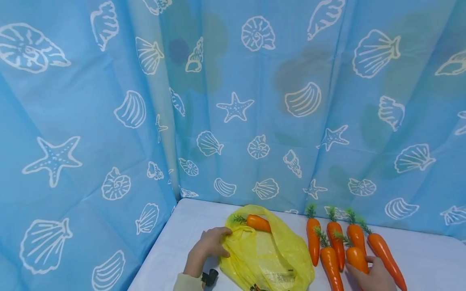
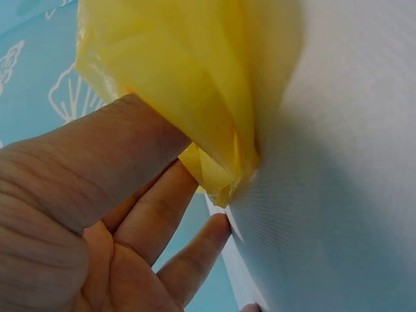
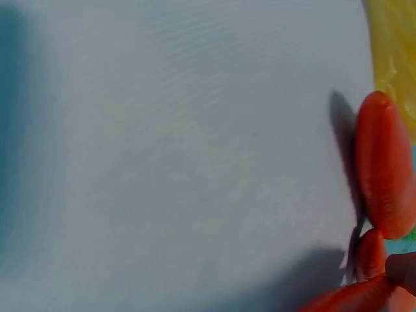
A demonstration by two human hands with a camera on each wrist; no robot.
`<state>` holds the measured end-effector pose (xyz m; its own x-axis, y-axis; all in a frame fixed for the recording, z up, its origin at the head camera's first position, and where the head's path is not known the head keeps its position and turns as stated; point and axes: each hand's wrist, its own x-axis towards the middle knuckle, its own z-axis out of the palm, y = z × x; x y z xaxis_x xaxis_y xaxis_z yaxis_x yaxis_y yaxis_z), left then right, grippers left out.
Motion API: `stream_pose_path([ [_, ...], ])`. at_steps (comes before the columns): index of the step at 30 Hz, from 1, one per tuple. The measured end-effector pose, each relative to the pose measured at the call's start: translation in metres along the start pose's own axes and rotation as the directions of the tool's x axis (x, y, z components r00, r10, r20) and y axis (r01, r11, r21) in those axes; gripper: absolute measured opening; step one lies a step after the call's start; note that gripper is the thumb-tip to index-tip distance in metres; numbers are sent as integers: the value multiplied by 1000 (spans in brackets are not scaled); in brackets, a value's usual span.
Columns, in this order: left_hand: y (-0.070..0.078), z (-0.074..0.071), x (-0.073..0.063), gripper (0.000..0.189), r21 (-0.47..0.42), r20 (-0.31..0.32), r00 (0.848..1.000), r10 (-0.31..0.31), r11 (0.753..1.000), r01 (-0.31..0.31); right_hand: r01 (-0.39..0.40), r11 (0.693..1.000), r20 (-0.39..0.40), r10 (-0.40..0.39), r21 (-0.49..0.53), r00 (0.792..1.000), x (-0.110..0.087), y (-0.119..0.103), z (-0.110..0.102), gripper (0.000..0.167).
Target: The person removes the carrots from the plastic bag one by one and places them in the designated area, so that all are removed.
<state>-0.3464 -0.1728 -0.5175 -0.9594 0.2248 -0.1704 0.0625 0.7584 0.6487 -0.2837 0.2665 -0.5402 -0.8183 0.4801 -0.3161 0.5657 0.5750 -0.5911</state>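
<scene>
A yellow plastic bag [image 1: 251, 254] lies with its mouth spread on the white table. One orange toy carrot [image 1: 259, 223] with a green top is at its far rim. My left hand [image 1: 209, 248] pinches the bag's left edge; in the left wrist view the yellow film [image 2: 188, 71] passes between thumb and fingers. To the right of the bag, my right hand [image 1: 376, 277] grips a toy carrot [image 1: 356, 258] around its thick body, its lower part hidden by the hand. In the right wrist view only a fingertip [image 3: 403, 270] shows beside orange carrots [image 3: 385, 166].
Several more toy carrots lie around the right hand, among them one at the far right [image 1: 387, 256] and one in front [image 1: 331, 266]. A small black object [image 1: 210, 277] sits by the left wrist. Blue shell-print curtains [image 1: 233, 161] rise behind the white table [image 1: 196, 212].
</scene>
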Motion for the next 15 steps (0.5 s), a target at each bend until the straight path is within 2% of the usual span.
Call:
stream_pose_path([
  [9, 1, -1, 0, 55, -7, 1, 1000, 2, 1000, -2, -26, 999, 10, 26, -37, 1000, -2, -1, -2, 86],
  [15, 1, 1, 0, 56, -6, -1, 1000, -13, 1000, 13, -29, 998, 27, 31, -55, 999, -2, 0, -2, 90],
])
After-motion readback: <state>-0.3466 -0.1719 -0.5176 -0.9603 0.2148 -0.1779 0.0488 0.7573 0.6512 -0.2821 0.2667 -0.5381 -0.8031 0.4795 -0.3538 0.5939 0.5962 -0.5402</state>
